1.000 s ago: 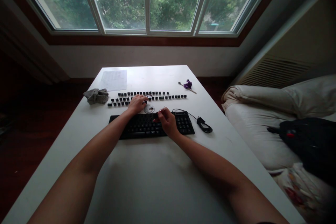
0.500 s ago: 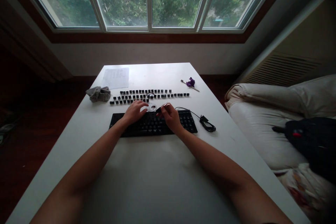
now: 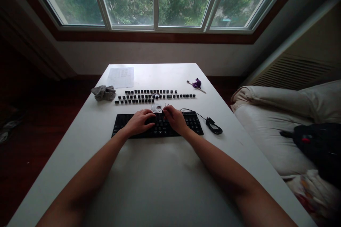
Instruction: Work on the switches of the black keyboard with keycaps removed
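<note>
Keyboard (image 3: 160,130) sits mid-table, directly under both hands, long axis left-right across the reach. Right hand (image 3: 173,117) is over it, right of centre, fingertips pinched near the far edge on a thin wire piece (image 3: 166,105); its ends poke up past the fingers. Anything else in that pinch: can't tell, too small and dark. Left hand (image 3: 138,122) is palm-down just left of centre, thumb and index apart, nothing visible in it. Key contact unclear. Fingertips of the two hands are near each other, not touching; neither is clearly nearer the keyboard.

Just past the far edge: clear disc (image 3: 153,109). Beyond that, three rows of keycaps (image 3: 139,97), parallel to the keyboard. Coiled cable (image 3: 214,127) off the right end, cloth (image 3: 103,93) beyond the left. Tabletop (image 3: 160,177) runs from the keyboard's front edge back between the forearms.
</note>
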